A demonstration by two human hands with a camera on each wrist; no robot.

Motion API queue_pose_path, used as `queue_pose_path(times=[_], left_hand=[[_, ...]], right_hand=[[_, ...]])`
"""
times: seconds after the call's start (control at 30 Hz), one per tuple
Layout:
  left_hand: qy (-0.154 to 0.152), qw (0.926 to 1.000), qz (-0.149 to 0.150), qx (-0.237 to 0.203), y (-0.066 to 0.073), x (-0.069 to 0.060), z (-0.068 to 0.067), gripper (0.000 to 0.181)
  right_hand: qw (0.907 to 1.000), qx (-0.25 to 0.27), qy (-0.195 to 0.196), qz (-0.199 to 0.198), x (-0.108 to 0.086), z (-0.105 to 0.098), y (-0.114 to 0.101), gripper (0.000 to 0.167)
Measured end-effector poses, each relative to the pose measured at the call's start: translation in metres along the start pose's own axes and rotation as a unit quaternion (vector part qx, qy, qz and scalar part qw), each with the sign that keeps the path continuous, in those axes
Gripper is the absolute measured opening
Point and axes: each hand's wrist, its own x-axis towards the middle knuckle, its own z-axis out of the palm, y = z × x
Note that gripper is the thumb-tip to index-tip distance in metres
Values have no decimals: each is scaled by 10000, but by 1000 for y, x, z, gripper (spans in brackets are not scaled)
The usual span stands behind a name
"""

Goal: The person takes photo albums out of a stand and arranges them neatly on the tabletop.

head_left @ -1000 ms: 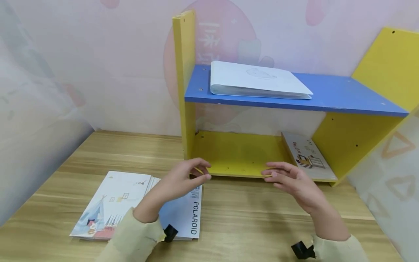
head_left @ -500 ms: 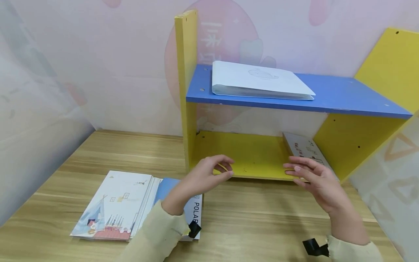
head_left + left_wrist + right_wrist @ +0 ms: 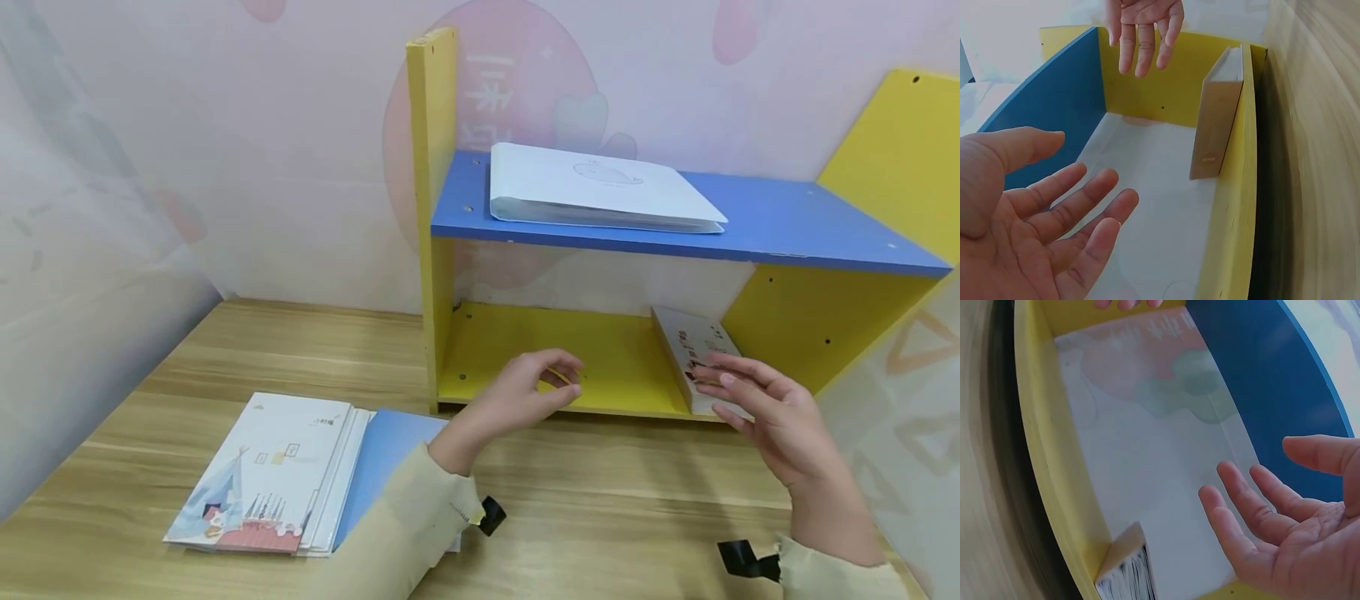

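My left hand (image 3: 525,387) hovers before the lower compartment of a yellow and blue shelf unit, fingers loosely bent, holding nothing. To its right, my right hand (image 3: 783,417) is also in the air with nothing in it. In the head view it overlaps a thick pale book (image 3: 693,346) lying on the yellow bottom board (image 3: 540,350). In the left wrist view this book (image 3: 1216,125) is apart from both hands. A white album with a faint whale drawing (image 3: 600,179) lies flat on the blue shelf (image 3: 765,208).
On the wooden table (image 3: 585,517), left of the unit, lie a white illustrated book (image 3: 258,475) and a blue-covered book (image 3: 386,446), partly behind my left forearm. Yellow side panels (image 3: 431,208) rise at both ends of the unit. A printed sheet (image 3: 315,158) hangs behind.
Both hands have moved rightward in front of the lower compartment, staying apart and holding nothing. My left forearm uncovers more of the table books. The books have not moved.
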Motion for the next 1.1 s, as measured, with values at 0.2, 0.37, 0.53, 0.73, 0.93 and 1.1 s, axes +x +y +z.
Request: queue_pose_path(times=[0.2, 0.37, 0.53, 0.73, 0.93, 1.1], left_hand=[[-42, 9999, 103, -82, 0, 19, 15, 33], [-57, 9998, 164, -132, -1, 34, 30, 34], [-201, 9997, 122, -77, 5, 45, 48, 34], [-310, 9990, 324, -2, 14, 62, 70, 32], [-281, 9990, 278, -226, 3, 72, 93, 32], [-85, 9979, 94, -638, -4, 80, 108, 37]], right_hand=[[9987, 450, 228, -115, -2, -15, 0, 39], [9959, 776, 436, -164, -5, -28, -1, 39], [9943, 785, 726, 17, -14, -42, -3, 38], [9897, 773, 1193, 164, -23, -55, -6, 35], [9849, 376, 1637, 408, -28, -57, 1, 31], [9811, -149, 1834, 598, -27, -59, 5, 26]])
